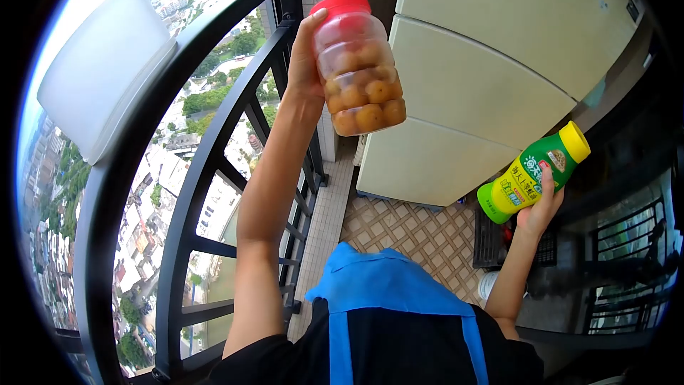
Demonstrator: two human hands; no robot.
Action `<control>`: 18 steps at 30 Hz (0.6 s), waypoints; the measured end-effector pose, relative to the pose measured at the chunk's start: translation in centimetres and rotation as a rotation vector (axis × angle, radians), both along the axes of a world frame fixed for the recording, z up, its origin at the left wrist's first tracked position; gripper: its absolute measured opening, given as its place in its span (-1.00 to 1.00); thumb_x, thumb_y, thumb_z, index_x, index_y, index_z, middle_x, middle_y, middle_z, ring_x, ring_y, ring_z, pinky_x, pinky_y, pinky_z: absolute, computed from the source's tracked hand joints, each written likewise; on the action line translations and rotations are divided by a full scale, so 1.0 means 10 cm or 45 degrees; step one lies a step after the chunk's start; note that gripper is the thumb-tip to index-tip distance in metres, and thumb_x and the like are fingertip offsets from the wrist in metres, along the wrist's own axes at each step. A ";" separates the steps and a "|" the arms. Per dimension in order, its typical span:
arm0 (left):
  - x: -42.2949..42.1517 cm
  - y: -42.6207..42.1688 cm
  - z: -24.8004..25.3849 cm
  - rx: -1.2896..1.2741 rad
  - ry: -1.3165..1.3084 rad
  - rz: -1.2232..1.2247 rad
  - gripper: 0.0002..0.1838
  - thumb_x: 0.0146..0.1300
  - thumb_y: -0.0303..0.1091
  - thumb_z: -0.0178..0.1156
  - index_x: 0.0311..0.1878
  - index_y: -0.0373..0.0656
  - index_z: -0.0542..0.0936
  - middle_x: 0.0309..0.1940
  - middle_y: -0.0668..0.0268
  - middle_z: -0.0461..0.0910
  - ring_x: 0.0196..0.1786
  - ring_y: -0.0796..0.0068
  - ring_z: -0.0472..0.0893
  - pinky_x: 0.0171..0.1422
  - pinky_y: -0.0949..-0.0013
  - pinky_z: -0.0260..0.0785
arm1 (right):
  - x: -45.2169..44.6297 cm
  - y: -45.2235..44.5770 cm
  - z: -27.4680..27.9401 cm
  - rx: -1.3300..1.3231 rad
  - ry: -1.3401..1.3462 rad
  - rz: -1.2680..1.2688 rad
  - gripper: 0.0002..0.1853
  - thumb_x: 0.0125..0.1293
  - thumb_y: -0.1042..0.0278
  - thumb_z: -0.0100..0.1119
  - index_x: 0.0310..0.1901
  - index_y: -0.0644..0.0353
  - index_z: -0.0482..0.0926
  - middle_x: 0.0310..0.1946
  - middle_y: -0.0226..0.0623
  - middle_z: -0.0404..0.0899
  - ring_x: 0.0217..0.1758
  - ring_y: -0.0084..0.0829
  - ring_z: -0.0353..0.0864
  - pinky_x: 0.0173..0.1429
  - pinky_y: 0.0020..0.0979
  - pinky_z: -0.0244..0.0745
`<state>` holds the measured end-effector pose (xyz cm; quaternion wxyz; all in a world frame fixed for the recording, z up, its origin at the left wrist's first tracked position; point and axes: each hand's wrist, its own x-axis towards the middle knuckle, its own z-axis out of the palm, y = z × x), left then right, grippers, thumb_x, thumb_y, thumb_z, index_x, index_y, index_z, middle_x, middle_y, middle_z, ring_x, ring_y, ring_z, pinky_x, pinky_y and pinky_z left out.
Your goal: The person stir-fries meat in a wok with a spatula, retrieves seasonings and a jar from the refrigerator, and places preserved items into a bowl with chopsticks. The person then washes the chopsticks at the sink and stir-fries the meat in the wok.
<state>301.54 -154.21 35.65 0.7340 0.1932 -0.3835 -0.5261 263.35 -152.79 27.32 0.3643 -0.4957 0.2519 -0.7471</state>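
Your left hand [305, 53] is partly closed on the side of a clear jar [361, 89], one digit up against its red lid [343, 4]; the other digits are hidden. The jar is held up beside the railing [187, 196], slightly tilted. It looks like thin, smooth plastic, probably heavy with its contents and apt to slip, so take it round the ribbed middle rather than by the lid.

Your right hand [543, 208] curls around a green and yellow bottle [526, 173], which leans with its yellow cap [574, 141] up, near the cream cabinet [456, 93]. It seems lighter, smooth and slightly squeezable; its waist gives the surest hold.

Count one jar, one bottle and one white container [103, 64] by the railing. Roughly a dozen round amber pieces [370, 118] show in the jar; overlap prevents an exact count.
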 end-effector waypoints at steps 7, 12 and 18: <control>-0.15 -0.08 -0.18 -0.130 0.377 -0.459 -0.21 0.09 0.29 0.06 0.13 -0.27 0.39 0.00 0.14 0.53 -0.09 0.12 0.61 -0.07 0.13 0.59 | 0.00 0.00 0.02 0.018 0.033 0.017 -0.59 0.29 0.28 0.16 0.10 0.30 0.42 -0.05 -0.24 0.55 -0.04 -0.42 0.58 0.07 -0.36 0.49; -0.19 -0.14 -0.15 -0.156 0.396 -0.472 -0.21 0.09 0.29 0.06 0.12 -0.28 0.39 0.00 0.11 0.54 -0.08 0.10 0.61 -0.06 0.12 0.59 | 0.02 0.00 0.05 0.020 0.038 0.016 -0.58 0.29 0.26 0.16 0.10 0.30 0.42 -0.05 -0.25 0.55 -0.04 -0.42 0.58 0.07 -0.36 0.49; -0.15 -0.31 -0.15 -0.088 0.304 -0.461 -0.20 0.06 0.29 0.09 0.11 -0.30 0.41 -0.05 0.07 0.56 -0.07 0.14 0.61 0.00 0.14 0.57 | 0.03 -0.03 0.05 0.022 0.028 0.026 -0.58 0.29 0.26 0.16 0.11 0.29 0.42 -0.05 -0.26 0.55 -0.03 -0.42 0.58 0.08 -0.36 0.47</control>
